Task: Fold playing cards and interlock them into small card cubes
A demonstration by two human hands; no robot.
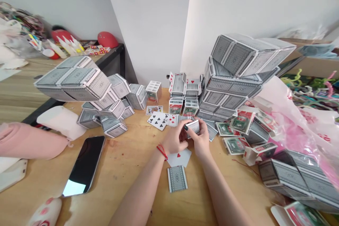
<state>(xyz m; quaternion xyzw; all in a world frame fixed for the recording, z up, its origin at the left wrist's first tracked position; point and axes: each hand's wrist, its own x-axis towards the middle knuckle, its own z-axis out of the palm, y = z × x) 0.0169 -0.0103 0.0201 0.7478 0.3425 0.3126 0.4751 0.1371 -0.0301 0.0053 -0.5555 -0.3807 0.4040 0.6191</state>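
Between my two hands is a grey-backed playing card (193, 129), perhaps more than one, held above the middle of the table. My left hand (176, 137), with a red string at the wrist, closes on its left side. My right hand (200, 137) grips the right side, its thumb lying across the front. Loose face-up cards (158, 120) lie just beyond my left hand. Below the hands are a heart card (180, 158), partly covered, and a face-down card (177, 179). How many cards I hold is hidden by the fingers.
Blocks built from folded cards rise in a tall stack (227, 88) at right and a leaning stack (87, 84) at left. Card boxes (241, 123) lie right of my hands. A phone (85, 166) and pink roll (29, 140) are at left. A wall (153, 24) stands behind.
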